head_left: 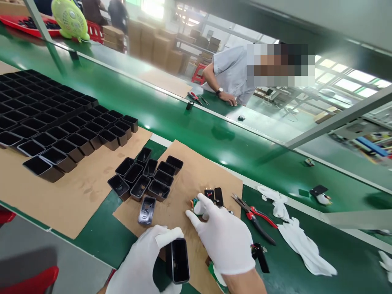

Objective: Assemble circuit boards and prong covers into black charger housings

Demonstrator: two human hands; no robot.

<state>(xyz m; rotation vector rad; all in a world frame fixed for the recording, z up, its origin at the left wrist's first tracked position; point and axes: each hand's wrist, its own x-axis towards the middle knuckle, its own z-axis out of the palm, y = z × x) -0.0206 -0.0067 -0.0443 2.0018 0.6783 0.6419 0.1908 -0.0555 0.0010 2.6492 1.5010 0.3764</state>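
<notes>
My left hand (147, 255), in a white glove, is closed around a black open-topped plastic case (180, 261), its opening facing me. Fingers apart, my gloved right hand (225, 232) reaches over small electronic parts (193, 203) on the cardboard; its fingertips partly cover them. Just beyond it lie a flat black piece (218, 197) and a small black part with wires. Left of these sits a loose cluster of black cases (141, 186), one of them (147, 210) showing cut-outs in its bottom. Pliers (255, 216) with red and black handles lie right of my right hand.
Many black cases (58, 132) stand in rows on cardboard (92, 192) at left. White gloves (301, 241) lie at right. Behind a low rail, a person (231, 73) leans on the far bench. A green fan (70, 18) and a red tray (12, 21) stand at far left.
</notes>
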